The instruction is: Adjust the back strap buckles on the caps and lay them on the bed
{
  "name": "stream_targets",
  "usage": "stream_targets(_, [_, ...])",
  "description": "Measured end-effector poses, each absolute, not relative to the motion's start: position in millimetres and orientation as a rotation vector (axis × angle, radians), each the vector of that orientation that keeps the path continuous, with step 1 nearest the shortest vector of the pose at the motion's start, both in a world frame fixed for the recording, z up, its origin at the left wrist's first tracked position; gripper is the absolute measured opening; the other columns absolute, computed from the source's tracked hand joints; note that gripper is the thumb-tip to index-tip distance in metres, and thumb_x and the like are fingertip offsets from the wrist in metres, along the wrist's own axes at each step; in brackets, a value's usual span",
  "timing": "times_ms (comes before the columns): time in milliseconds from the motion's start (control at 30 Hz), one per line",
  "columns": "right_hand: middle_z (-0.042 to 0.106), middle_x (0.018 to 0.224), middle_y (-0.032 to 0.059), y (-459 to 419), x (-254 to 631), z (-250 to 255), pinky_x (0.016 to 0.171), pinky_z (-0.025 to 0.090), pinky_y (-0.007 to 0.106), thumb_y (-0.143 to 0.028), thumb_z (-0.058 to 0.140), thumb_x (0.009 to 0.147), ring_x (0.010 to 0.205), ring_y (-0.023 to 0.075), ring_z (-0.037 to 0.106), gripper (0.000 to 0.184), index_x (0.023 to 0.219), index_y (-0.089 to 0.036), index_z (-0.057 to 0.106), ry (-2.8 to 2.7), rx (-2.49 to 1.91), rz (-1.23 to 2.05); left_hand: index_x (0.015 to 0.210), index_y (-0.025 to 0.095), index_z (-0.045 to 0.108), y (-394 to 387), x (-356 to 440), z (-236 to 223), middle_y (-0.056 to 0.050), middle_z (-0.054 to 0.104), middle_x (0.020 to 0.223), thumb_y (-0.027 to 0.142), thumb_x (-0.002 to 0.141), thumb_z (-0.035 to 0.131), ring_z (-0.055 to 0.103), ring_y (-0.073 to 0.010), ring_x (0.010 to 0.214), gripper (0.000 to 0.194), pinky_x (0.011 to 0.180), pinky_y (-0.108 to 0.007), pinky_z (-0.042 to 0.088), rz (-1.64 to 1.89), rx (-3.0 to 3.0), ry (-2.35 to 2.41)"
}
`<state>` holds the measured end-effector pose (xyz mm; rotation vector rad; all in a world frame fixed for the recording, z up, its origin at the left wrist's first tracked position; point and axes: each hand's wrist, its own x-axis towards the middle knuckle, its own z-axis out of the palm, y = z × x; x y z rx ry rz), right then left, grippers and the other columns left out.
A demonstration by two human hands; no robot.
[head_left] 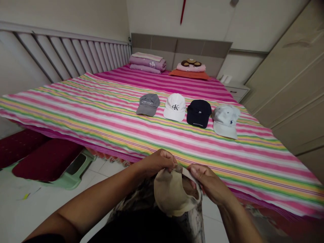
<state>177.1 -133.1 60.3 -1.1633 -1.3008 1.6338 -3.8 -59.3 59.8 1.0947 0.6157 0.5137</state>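
Striped bed (pixel 121 125) ahead, both hands (pixel 186 167) grip a beige cap (pixel 168 192).

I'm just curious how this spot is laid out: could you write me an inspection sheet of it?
Surface: striped cover on a bed, slightly rumpled.
Things: beige cap in both hands; gray cap, white cap, dark cap and pale cap in a row.
Clutter: folded bedding by the headboard.
Hands: left and right pinch the beige cap's strap end.
Cables: nothing seen on the cover.
Surroundings: stool, bedside cabinet.
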Motion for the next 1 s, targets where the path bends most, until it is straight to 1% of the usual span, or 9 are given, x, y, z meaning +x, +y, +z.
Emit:
stream_targets(167, [0.041,0.043,-0.0038,-129,167,62,0.04,0.022,0.022,-0.055,0.044,0.078,0.038,0.0065,0.031,0.046,0.053,-0.016,0.048,-1.305,-1.211,1.591,0.041,0.011,0.054,-60,-1,57,0.0,0.053,0.055,0.012,0.053,0.057,0.043,-0.0069,0.05,0.013,0.049,-0.021,0.029,0.503,1.1,0.607])
stream_targets(400, [0.034,0.039,-0.0076,-122,161,67,0.038,0.012,0.022,-0.052,0.058,0.069,0.036,0.0044,0.023,0.042,0.05,-0.018,0.041,-1.323,-1.293,1.589,0.044,0.012,0.053,-60,0,54,0.001,0.05,0.051,0.012,0.056,0.056,0.038,-0.0057,0.046,0.012,0.045,-0.021,0.026,0.477,1.191,0.653])
stream_targets(533, [0.031,0.04,-0.0088,-121,160,69,0.039,0.01,0.022,-0.05,0.062,0.065,0.038,0.0038,0.019,0.041,0.051,-0.017,0.042,-1.322,-1.319,1.58,0.044,0.013,0.048,-61,2,54,0.002,0.05,0.052,0.011,0.054,0.057,0.037,-0.0053,0.045,0.013,0.044,-0.021,0.025,0.479,1.167,0.661])
stream_targets(667, [0.029,0.04,-0.0092,-122,160,71,0.039,0.01,0.023,-0.049,0.06,0.068,0.038,0.0038,0.018,0.042,0.05,-0.018,0.039,-1.299,-1.303,1.596,0.044,0.014,0.042,-61,3,56,0.003,0.048,0.051,0.014,0.054,0.059,0.036,-0.0048,0.045,0.019,0.044,-0.02,0.025,0.496,1.1,0.624])
stream_targets(867, [0.033,0.041,-0.0079,-123,163,68,0.039,0.011,0.022,-0.05,0.055,0.073,0.038,0.0043,0.019,0.04,0.054,-0.017,0.042,-1.25,-1.235,1.659,0.046,0.013,0.047,-61,3,59,0.002,0.048,0.05,0.014,0.052,0.062,0.038,-0.0047,0.044,0.016,0.045,-0.019,0.026,0.508,1.003,0.606])
stream_targets(933, [0.035,0.041,-0.0075,-122,163,68,0.039,0.011,0.022,-0.046,0.057,0.072,0.038,0.0044,0.021,0.037,0.055,-0.017,0.044,-1.199,-1.192,1.69,0.047,0.012,0.049,-60,3,59,0.001,0.05,0.051,0.015,0.051,0.063,0.041,-0.0057,0.045,0.014,0.046,-0.02,0.028,0.509,0.957,0.588])
stream_targets(1000, [0.035,0.041,-0.0077,-122,162,69,0.039,0.011,0.022,-0.041,0.063,0.068,0.038,0.004,0.021,0.033,0.055,-0.016,0.046,-1.13,-1.143,1.721,0.05,0.011,0.052,-59,2,58,0.001,0.051,0.051,0.015,0.051,0.063,0.042,-0.0061,0.045,0.012,0.046,-0.02,0.029,0.515,0.918,0.571])
